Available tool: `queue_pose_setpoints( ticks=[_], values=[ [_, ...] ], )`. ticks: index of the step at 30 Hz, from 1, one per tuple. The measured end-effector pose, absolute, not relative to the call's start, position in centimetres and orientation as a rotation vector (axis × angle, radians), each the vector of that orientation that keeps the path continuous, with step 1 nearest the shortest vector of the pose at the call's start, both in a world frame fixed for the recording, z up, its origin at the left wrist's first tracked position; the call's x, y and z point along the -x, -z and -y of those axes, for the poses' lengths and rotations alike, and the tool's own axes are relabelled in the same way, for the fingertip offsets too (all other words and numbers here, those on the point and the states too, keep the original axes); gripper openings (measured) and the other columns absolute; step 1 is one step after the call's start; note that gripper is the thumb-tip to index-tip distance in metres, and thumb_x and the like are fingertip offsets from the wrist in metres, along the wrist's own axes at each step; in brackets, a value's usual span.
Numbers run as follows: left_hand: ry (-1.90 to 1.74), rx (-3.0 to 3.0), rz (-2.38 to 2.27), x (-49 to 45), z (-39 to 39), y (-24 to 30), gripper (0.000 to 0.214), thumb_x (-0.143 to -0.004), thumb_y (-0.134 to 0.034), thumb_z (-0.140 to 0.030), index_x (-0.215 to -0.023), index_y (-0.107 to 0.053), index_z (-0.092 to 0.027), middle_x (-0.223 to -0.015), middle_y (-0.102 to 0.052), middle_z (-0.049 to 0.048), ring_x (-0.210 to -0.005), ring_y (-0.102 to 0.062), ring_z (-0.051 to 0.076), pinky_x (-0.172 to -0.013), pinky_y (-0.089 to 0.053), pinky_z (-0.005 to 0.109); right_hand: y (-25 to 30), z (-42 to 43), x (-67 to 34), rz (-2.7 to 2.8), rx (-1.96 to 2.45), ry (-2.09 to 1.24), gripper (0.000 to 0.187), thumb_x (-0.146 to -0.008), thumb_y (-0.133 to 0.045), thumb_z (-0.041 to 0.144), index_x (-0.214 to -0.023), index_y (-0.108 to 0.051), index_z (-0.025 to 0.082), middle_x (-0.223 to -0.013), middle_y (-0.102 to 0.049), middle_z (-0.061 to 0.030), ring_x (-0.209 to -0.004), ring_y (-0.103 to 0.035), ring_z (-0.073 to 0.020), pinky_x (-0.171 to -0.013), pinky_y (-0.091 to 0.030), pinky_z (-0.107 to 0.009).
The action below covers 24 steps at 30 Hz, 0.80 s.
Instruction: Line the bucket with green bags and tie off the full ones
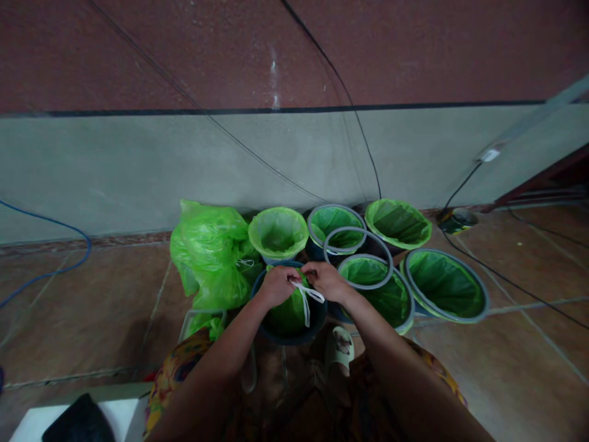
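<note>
Bag [286, 314] in the bin [291, 339], lower centre!
Left hand [278, 286] pinches white string [304, 302], grip narrow; right hand [327, 282] curls beside it, its grip unclear.

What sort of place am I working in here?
Probably a home or small workshop, though I can't tell which. The brown tiled floor, the two-tone painted wall and the loose black cable hanging against it suggest a plain, utilitarian space.
</note>
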<state>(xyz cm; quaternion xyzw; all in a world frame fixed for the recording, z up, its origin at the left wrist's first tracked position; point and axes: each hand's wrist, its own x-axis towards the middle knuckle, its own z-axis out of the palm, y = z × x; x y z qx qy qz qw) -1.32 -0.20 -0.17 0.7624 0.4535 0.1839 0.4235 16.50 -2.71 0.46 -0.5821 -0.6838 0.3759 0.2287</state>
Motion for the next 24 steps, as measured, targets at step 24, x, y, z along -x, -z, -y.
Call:
queue_pose_setpoints(
  ticks=[24],
  values=[
    [-0.420,-1.771,-1.033,2.3,-0.4,0.9,0.018,-0.076,-0.055,-0.020,-0.074,-0.072,-0.015,-0.066,-0.066,-0.0002,-0.060,-0.055,0.012,-0.062,-0.043,0.022,0.3,3.0,-14.2,1.313,1.203,-1.730,0.023,-0.062,-0.061,0.014,-0.085,-0.064,0.018,-0.078,-0.064,0.0030,-0.068,-0.056,-0.0104,-0.065,-0.046,-0.023]
  ],
)
